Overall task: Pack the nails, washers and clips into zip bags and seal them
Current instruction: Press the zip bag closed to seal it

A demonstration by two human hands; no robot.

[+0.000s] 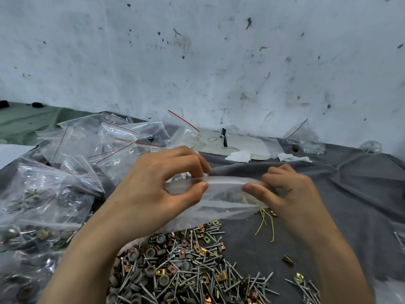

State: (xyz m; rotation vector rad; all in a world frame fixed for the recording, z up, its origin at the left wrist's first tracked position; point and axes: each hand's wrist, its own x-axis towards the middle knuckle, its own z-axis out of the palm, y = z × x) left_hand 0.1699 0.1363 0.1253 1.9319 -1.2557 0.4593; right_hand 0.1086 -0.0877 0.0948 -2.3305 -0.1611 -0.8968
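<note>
Watching left hand and right hand pinch the limp clear bag thumb-to-fingers at its mouth, I read its long axis left-right.

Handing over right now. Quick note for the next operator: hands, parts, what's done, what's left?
Left hand and right hand each pinch the top edge of one zip bag, parts inside, above the loose pile of nails, washers and clips.
Done: filled bags lie at left, empty bags behind them.
To do: seal this bag, then pack the pile.
</note>
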